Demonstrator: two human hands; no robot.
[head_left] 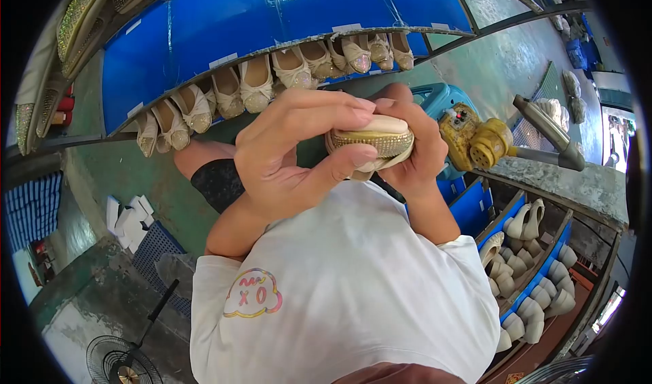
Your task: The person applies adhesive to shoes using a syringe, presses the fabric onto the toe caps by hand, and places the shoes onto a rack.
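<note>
My left hand [288,149] pinches a cream shoe [373,139] from the left, fingers over its top and thumb against its near side. A band of small gold rhinestones runs across the shoe's side facing me. Wrapped round the shoe's right end is my right hand [421,143], its fingertips close to those of my left hand. The shoe hangs in front of my chest, above the white shirt [346,275]. Its far side and part of its underside are hidden by the hands.
Beyond the hands, a blue-lined rack [224,27] holds a row of glittery cream shoes [255,85]. A yellow machine [468,139] stands at the right by a light-blue stool [435,97]. Shelves with more shoes [523,248] are at the lower right, a fan [125,363] at the lower left.
</note>
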